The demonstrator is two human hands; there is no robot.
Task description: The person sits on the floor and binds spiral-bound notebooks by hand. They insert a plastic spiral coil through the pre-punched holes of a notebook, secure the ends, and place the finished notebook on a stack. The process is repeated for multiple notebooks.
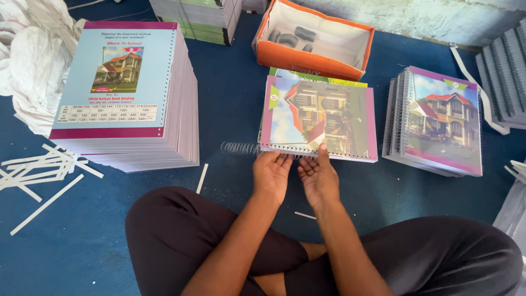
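Note:
A notebook (pixel 320 118) with a purple border and a house picture on its cover lies in front of me on the blue floor. A wire spiral coil (pixel 239 147) sticks out to the left along its punched near edge. My left hand (pixel 271 172) touches that edge from below, fingers curled under it. My right hand (pixel 318 175) grips the same edge, thumb on the cover. Both hands sit close together at the middle of the binding edge.
A tall stack of unbound notebooks (pixel 131 93) stands at left. A pile of spiral-bound notebooks (pixel 438 123) lies at right. An orange box (pixel 312 38) holds grey coils behind. White paper strips (pixel 38 170) litter the floor; my crossed legs (pixel 219 241) are near.

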